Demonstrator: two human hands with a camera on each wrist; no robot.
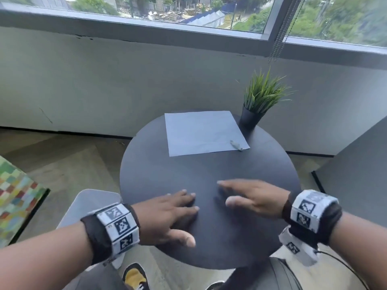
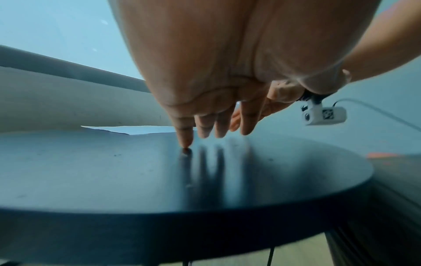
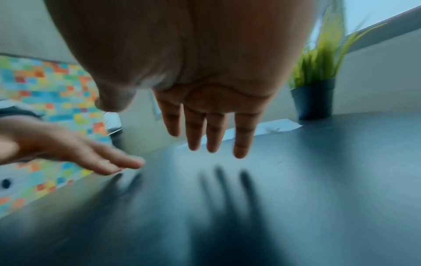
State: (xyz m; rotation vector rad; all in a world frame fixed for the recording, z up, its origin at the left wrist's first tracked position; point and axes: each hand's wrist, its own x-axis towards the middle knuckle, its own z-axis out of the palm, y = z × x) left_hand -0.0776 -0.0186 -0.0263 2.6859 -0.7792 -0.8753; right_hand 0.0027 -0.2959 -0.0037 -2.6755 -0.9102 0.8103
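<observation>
Office lounge corner, upper floor, my guess: 1 small round dark table [image 1: 209, 168] in front of me, potted grass plant [image 1: 262, 95], big window [image 1: 188, 9] over rooftops, bead blind chain [image 1: 278, 38], wood floor [image 1: 62, 160], multicolour checked panel [image 1: 16, 195].

The left hand [image 1: 167, 214] and right hand [image 1: 251, 197] are spread palm down over the near half of the round dark table [image 1: 209, 170]. Beyond lies a pale sheet [image 1: 203, 132] (a grey object [image 1: 236, 145] on its near right corner) beside a potted plant [image 1: 254, 105].
</observation>
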